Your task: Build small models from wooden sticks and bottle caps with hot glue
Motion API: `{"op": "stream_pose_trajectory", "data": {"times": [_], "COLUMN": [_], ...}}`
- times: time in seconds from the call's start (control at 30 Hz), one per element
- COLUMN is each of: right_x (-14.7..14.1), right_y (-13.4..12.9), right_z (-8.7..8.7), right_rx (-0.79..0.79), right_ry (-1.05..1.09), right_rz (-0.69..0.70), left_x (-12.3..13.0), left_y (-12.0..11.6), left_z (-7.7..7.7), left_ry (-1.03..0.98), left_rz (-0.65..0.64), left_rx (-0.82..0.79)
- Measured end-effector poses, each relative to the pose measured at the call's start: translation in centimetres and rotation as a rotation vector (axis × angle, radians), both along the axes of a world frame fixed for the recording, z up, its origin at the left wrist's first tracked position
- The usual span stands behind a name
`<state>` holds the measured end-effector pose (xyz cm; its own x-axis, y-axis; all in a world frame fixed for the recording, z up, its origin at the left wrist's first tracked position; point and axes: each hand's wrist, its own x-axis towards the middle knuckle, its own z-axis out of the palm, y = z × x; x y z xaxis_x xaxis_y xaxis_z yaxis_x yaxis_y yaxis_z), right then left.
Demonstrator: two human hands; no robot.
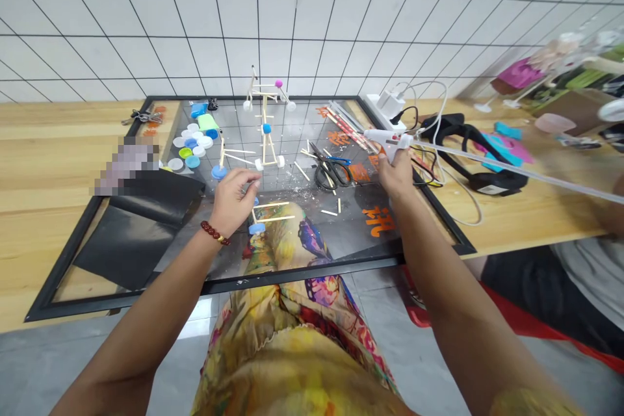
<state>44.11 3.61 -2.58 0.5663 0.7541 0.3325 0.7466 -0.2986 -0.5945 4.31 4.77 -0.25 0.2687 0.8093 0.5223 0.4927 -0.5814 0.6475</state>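
My right hand (397, 172) is wrapped round the handle of a white hot glue gun (385, 138), its nozzle pointing left. A long clear glue stick (517, 172) runs out of its back to the right. My left hand (234, 198) hovers with fingers loosely curled, thumb and fingertips slightly apart, nothing visible between them. Just below its fingertips lies a small stick frame with blue bottle-cap wheels (257, 229). Behind it is a similar frame with a blue cap (219, 172). Farther back stands a larger wooden-stick structure (266, 114) with white, blue and pink caps.
Black scissors (331, 172), stick offcuts and chopsticks (344, 127) lie right of centre. Several bottle caps (192, 143) and a black sheet (141, 227) are on the left. A power strip (383, 110), cables and a black strapped item (475, 153) sit right. Another person sits at far right.
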Motion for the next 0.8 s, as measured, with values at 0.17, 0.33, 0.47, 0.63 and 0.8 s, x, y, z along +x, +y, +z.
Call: {"op": "stream_pose_trajectory", "data": {"times": [0.17,0.33,0.47,0.63,0.8], "right_x": [-0.3,-0.1,-0.1,0.6,1.3], "right_y": [-0.1,-0.3,-0.4,-0.5,-0.4], "right_z": [-0.6,-0.8,-0.6,-0.7,-1.0], "right_rx": [-0.083,-0.182,-0.167,-0.100,-0.032], "right_ry": [-0.027,-0.042,-0.079,-0.045,0.102], "right_rz": [-0.005,-0.062,-0.076,-0.039,-0.007], "left_x": [-0.2,-0.1,-0.1,-0.1,-0.1], "left_y": [0.2,0.2,0.2,0.2,0.2], "left_z": [-0.1,-0.4,-0.5,-0.5,-0.5], "left_ry": [0.018,0.038,0.047,0.043,0.038], "left_rz": [-0.013,-0.030,-0.028,-0.032,-0.031], "left_rx": [0.020,0.051,0.061,0.071,0.076]}}
